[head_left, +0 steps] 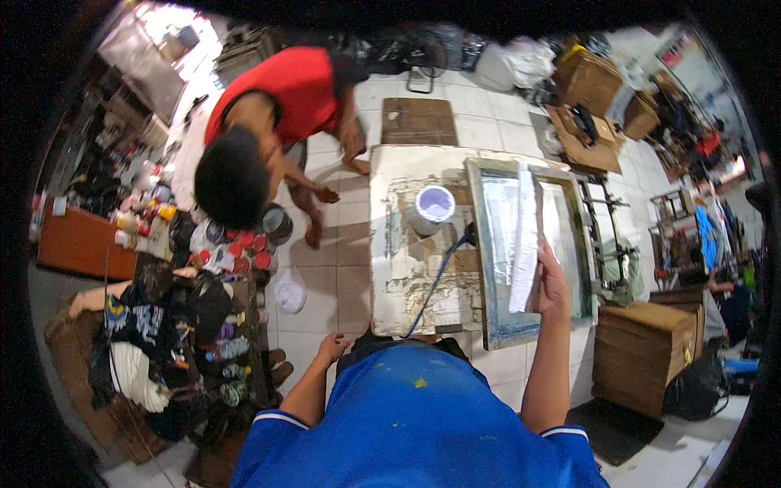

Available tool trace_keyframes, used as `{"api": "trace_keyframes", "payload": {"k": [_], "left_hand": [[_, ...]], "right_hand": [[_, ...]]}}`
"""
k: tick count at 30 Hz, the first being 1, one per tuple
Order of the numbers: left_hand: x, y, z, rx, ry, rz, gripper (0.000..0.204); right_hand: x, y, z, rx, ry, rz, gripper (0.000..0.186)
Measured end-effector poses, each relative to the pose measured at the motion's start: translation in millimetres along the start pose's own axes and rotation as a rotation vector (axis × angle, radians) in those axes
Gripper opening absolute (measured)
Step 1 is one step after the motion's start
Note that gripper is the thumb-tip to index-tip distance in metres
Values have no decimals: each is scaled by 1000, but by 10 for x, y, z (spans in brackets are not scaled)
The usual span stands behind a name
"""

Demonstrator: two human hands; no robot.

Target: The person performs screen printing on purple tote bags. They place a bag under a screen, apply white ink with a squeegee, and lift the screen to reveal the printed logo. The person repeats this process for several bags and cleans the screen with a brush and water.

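Observation:
My right hand (553, 281) grips a long squeegee (525, 236) coated in white along its length, with a darker edge on the palm side. It stands over a wood-edged printing screen (489, 305), whose mesh looks pale and smeared. To the left of the screen, a tub of pale purple ink (435, 205) rests on the worn white table (386, 301). A thin blue rod (431, 294) with a dark end slants between tub and screen. My left hand (331, 348) hangs beside my hip, loosely open and apart from the table, with nothing visible in it.
A person in a red top (297, 93) bends forward left of the table, hands low. Bottles and jars crowd a bench (236, 325) at left. A white bag (290, 289) lies on the tiles. Wooden boxes (643, 354) stand at right; a brown board (419, 120) lies beyond the table.

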State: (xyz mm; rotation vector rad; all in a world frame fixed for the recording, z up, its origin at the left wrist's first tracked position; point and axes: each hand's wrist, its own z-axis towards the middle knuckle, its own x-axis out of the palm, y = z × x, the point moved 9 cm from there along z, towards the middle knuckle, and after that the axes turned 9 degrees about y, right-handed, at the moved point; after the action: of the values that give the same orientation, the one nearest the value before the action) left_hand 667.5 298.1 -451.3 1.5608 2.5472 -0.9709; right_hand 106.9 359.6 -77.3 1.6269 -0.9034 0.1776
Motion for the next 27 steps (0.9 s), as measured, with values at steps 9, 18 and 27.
{"api": "trace_keyframes", "payload": {"k": [9, 18, 27], "left_hand": [[-240, -550, 105, 175, 0, -45, 55], [3, -822, 156, 235, 80, 58, 53], [-95, -1139, -146, 302, 77, 181, 51]], "right_hand": [[-80, -33, -189, -29, -75, 64, 66], [-181, -122, -470, -31, -162, 40, 70], [-261, -204, -791, -18, -195, 34, 72]]}}
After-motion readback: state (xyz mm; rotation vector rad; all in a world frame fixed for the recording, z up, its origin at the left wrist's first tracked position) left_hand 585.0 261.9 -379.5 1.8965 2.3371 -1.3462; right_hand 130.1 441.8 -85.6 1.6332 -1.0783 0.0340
